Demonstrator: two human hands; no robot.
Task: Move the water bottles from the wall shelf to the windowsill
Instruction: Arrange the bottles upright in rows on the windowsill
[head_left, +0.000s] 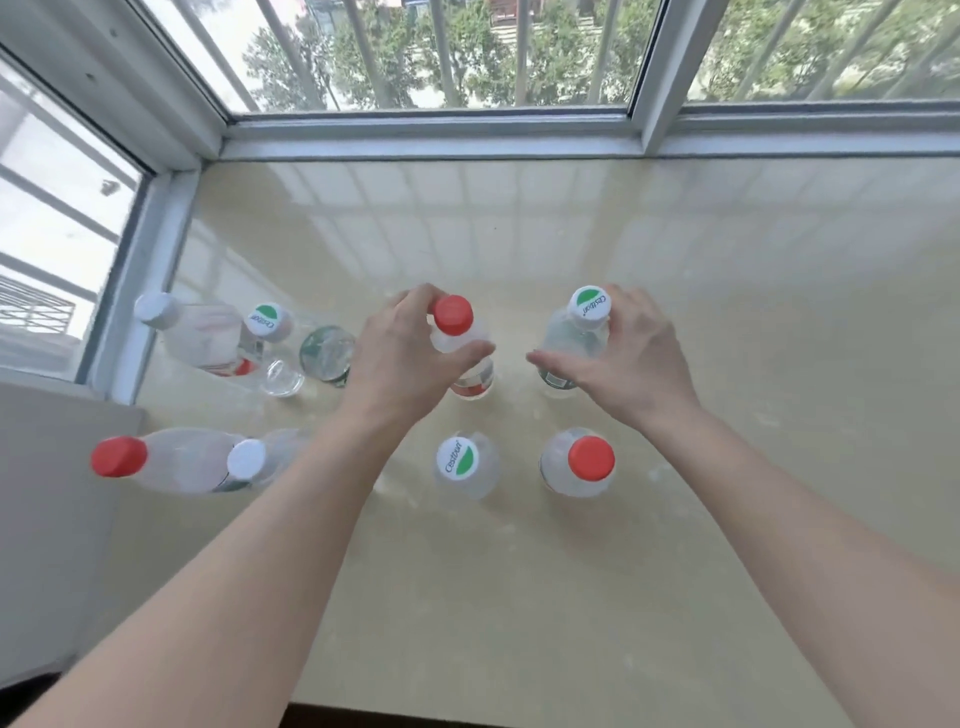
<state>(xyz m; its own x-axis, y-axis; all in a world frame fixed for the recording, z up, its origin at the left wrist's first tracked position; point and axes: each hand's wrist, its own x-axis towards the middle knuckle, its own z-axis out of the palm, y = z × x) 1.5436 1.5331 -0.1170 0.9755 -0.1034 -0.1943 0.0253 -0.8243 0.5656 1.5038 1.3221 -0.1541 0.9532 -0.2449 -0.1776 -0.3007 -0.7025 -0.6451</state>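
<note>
Several clear water bottles stand upright on the beige windowsill (727, 312). My left hand (400, 358) grips a red-capped bottle (453, 315) around its neck and shoulder. My right hand (623, 358) holds a bottle with a white and green cap (588, 306), fingers curled behind it and thumb pointing left. Both held bottles rest on the sill. In front of them stand a white and green capped bottle (457, 457) and a red-capped bottle (591, 458).
More bottles stand at the left: a white-capped one (156, 310), a green and white capped one (266, 320), a red-capped one (119, 456) and a white-capped one (245, 459). A window frame (431, 136) borders the sill at the back and left. A wall (47, 499) is at the near left.
</note>
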